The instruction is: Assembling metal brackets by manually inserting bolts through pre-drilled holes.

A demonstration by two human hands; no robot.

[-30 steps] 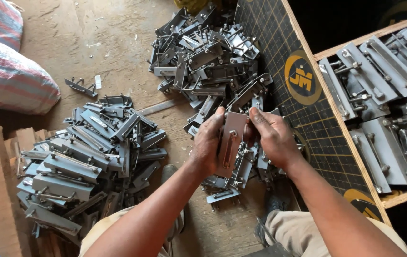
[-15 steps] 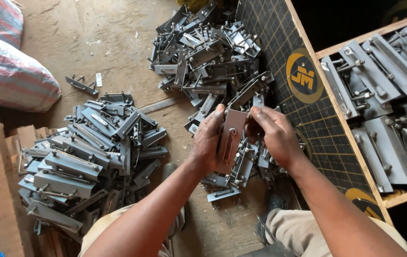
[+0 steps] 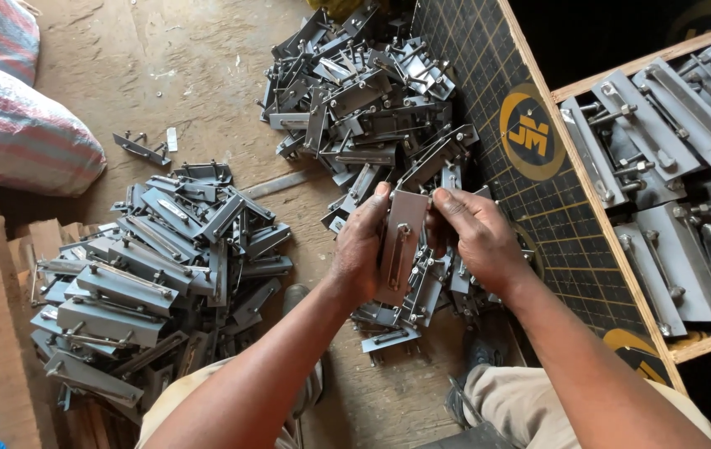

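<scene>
At the centre of the frame, the left hand and the right hand were both clamped on a flat metal plate, held upright above a heap of grey metal parts.

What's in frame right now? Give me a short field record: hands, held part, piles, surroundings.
left hand: grips the left edge of a flat grey metal plate
right hand: fingers on the plate's right edge
plate: upright, slot and bolt facing the camera
left pile: grey metal brackets on the dirt floor
far pile: more brackets, loosely heaped
wooden box: brackets laid inside
striped sack: upper left
</scene>
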